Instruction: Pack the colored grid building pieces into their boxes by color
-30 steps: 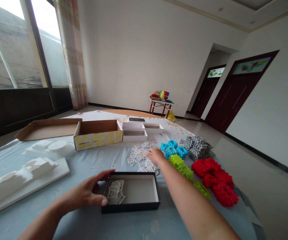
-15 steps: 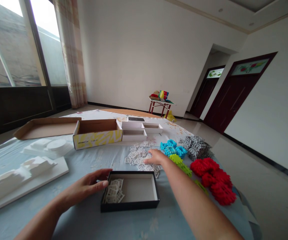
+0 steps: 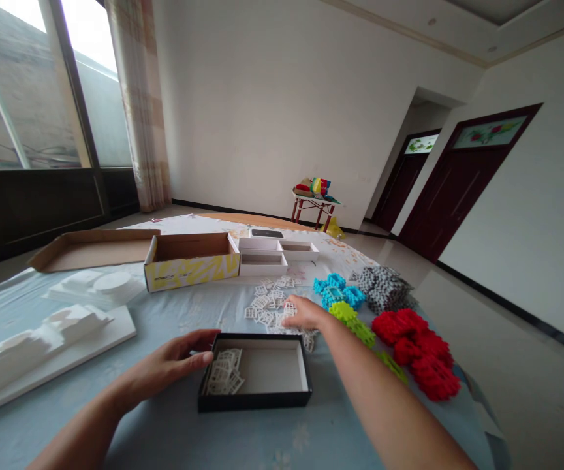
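A shallow black-rimmed box (image 3: 255, 401) lies on the blue cloth in front of me, with several white lattice pieces (image 3: 226, 372) in its left end. My left hand (image 3: 179, 359) grips the box's upper left corner, thumb at the rim and fingers along the outside. Beyond the box spreads a loose pile of white lattice pieces (image 3: 267, 301). My right hand (image 3: 306, 313) reaches into the pile's right side, its fingers closed on a white lattice piece (image 3: 290, 309). The hand hides part of the pile.
Right of the pile are blue (image 3: 335, 290), green (image 3: 353, 323), grey (image 3: 384, 287) and red pieces (image 3: 419, 352) in heaps. White foam (image 3: 57, 336) lies left. Behind stand a yellow-white carton (image 3: 194, 274), its brown lid (image 3: 98, 251), white trays (image 3: 262, 264) and a phone (image 3: 267, 233).
My right hand's fingers have closed on a white lattice piece in the pile, where they were reaching before. My left hand stays at the box's corner.
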Tool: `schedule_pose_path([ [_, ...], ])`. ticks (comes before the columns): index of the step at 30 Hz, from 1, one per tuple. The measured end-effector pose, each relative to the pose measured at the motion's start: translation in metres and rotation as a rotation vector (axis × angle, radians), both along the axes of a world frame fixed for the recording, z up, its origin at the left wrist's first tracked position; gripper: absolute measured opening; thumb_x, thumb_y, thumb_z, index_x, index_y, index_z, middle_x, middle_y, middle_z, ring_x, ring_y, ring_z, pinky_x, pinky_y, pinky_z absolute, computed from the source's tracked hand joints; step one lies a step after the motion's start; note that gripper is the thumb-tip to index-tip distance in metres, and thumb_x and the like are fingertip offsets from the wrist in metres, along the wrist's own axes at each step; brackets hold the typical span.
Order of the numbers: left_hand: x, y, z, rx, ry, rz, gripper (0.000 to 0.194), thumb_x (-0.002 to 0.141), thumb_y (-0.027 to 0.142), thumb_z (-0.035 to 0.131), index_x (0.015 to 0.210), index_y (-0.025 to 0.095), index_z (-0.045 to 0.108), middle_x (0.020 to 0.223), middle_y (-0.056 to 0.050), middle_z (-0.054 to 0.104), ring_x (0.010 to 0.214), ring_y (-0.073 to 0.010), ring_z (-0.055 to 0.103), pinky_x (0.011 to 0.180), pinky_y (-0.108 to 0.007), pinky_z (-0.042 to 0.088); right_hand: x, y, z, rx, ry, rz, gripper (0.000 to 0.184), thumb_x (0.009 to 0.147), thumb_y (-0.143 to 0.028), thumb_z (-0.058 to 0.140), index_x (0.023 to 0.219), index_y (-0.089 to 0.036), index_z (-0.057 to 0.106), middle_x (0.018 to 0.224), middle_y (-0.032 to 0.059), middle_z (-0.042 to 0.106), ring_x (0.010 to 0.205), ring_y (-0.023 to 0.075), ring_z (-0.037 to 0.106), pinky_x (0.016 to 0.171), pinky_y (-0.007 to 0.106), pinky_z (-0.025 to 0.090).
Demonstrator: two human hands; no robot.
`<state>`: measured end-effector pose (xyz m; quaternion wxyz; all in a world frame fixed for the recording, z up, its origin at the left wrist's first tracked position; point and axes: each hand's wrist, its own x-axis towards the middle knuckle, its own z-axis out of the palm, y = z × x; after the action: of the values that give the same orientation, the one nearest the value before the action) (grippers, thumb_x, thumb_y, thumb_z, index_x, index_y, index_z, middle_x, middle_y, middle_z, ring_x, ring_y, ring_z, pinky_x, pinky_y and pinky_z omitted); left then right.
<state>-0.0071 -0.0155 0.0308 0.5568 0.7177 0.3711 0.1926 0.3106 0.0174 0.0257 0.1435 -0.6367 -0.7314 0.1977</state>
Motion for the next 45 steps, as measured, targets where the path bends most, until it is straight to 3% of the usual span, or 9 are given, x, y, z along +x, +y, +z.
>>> schedule_pose_path([
  [8, 0.001, -0.001, -0.001, 0.01, 0.003, 0.004, 0.061, 0.074, 0.056, 0.054, 0.125, 0.022, 0.048, 0.127, -0.001, 0.054, 0.119, -0.0252, 0.045, 0.1, -0.033, 0.036, -0.008, -0.013, 0.008, 0.082, 0.049, 0.095, 0.041, 0.064, -0.021, 0.062, 0.105, -0.02, 0.054, 0.086, -0.0001, 0.061, 0.074, 0.0141, 0.055, 0.068, 0.023, 0.042],
  [14, 0.0, 0.001, -0.003, -0.004, -0.021, -0.003, 0.059, 0.075, 0.053, 0.055, 0.124, 0.022, 0.048, 0.127, -0.003, 0.054, 0.119, -0.0263, 0.045, 0.101, -0.036, 0.034, -0.006, -0.012, 0.006, 0.326, 0.063, 0.043, 0.046, 0.069, -0.015, 0.054, 0.115, -0.018, 0.049, 0.117, 0.0077, 0.056, 0.108, 0.0193, 0.051, 0.092, 0.03, 0.037],
  [19, -0.001, 0.001, -0.004, 0.022, 0.0, 0.01, 0.057, 0.076, 0.052, 0.053, 0.124, 0.022, 0.048, 0.127, -0.003, 0.054, 0.12, -0.026, 0.044, 0.102, -0.037, 0.032, -0.003, -0.014, -0.001, 0.206, -0.019, 0.091, 0.054, 0.069, -0.015, 0.054, 0.122, -0.017, 0.046, 0.122, 0.0096, 0.054, 0.113, 0.0205, 0.049, 0.095, 0.03, 0.036],
  [31, 0.0, -0.001, -0.001, 0.009, 0.007, 0.025, 0.057, 0.076, 0.052, 0.054, 0.124, 0.023, 0.048, 0.128, -0.002, 0.054, 0.121, -0.0247, 0.043, 0.102, -0.035, 0.032, -0.002, -0.018, -0.004, 0.177, -0.065, 0.174, 0.06, 0.07, -0.011, 0.053, 0.128, -0.015, 0.04, 0.127, 0.0131, 0.049, 0.117, 0.021, 0.045, 0.097, 0.03, 0.034],
  [34, 0.0, -0.001, -0.001, 0.005, 0.001, 0.018, 0.057, 0.076, 0.052, 0.054, 0.124, 0.023, 0.048, 0.128, -0.002, 0.053, 0.12, -0.0245, 0.044, 0.102, -0.034, 0.033, -0.001, -0.018, -0.005, 0.157, -0.063, 0.197, 0.057, 0.069, -0.011, 0.057, 0.125, -0.018, 0.043, 0.124, 0.011, 0.051, 0.112, 0.02, 0.049, 0.096, 0.03, 0.035],
  [39, 0.001, -0.003, 0.001, 0.023, 0.027, 0.025, 0.056, 0.076, 0.052, 0.053, 0.124, 0.023, 0.049, 0.127, -0.002, 0.055, 0.121, -0.025, 0.043, 0.102, -0.036, 0.032, 0.0, -0.016, 0.003, 0.16, -0.014, 0.086, 0.036, 0.071, -0.012, 0.056, 0.107, -0.018, 0.055, 0.111, 0.0087, 0.057, 0.104, 0.0198, 0.053, 0.092, 0.031, 0.037],
  [42, 0.001, -0.004, 0.001, -0.005, -0.004, 0.043, 0.056, 0.076, 0.05, 0.054, 0.124, 0.022, 0.049, 0.128, -0.003, 0.054, 0.121, -0.0261, 0.043, 0.103, -0.037, 0.031, -0.001, -0.024, 0.02, 0.183, 0.065, 0.03, 0.032, 0.075, -0.019, 0.054, 0.107, -0.019, 0.053, 0.099, 0.0058, 0.06, 0.091, 0.0175, 0.056, 0.084, 0.03, 0.042],
  [45, 0.002, -0.005, 0.001, -0.032, -0.031, 0.046, 0.056, 0.076, 0.048, 0.056, 0.125, 0.021, 0.048, 0.129, -0.004, 0.052, 0.119, -0.026, 0.044, 0.102, -0.036, 0.033, -0.008, -0.04, 0.042, 0.066, 0.315, 0.104, 0.035, 0.077, -0.027, 0.055, 0.11, -0.02, 0.05, 0.078, -0.0006, 0.058, 0.068, 0.0127, 0.056, 0.068, 0.025, 0.046],
])
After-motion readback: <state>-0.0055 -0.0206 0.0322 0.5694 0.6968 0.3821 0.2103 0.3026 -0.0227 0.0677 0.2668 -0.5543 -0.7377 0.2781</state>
